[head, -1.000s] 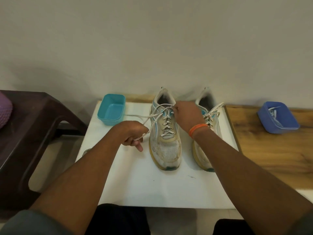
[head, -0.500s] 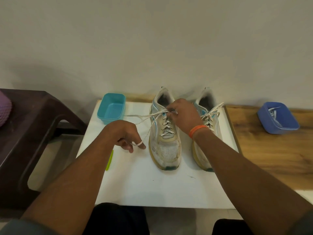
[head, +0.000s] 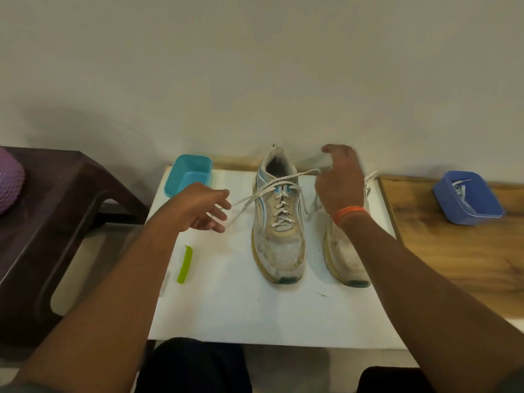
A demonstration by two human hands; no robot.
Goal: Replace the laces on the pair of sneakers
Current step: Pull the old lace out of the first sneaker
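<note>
Knot on left-of-frame sneaker [head: 279,219] now undone compared with a second ago. Back then left hand [head: 198,209] was fisted on a lace end, pulling it out to frame left; right hand [head: 338,181] was bunched over the top eyelets. Now both released.

Left hand: fingers spread and relaxed, palm turned up, just left of the sneaker at mid-frame. Lace [head: 256,195] trails across or right next to the fingertips; contact unclear, no grip visible. Right hand: lifted up and right, fingers loosely apart, thumb raised; blurred. Other lace end runs up toward it, tip near the index finger; pinched or not, cannot tell.

Lace itself: loose ends crossed over the tongue, lower rows still threaded through the eyelets. Second sneaker [head: 347,251] at centre right, mostly hidden behind the right forearm, its lace seemingly still in.

Both shoes toe-toward-camera on white board [head: 255,313], centre of frame. Teal tub [head: 188,177] upper left of the board, empty-looking. Blue tub [head: 467,198] far right on the wooden surface, holds something pale, probably the replacement laces. Green clip [head: 184,264] lies lower left on the board, uncovered since the left arm shifted.

Read: untying done, unthreading not started. Early in task. Next likely: pull lace out row by row from the top.
</note>
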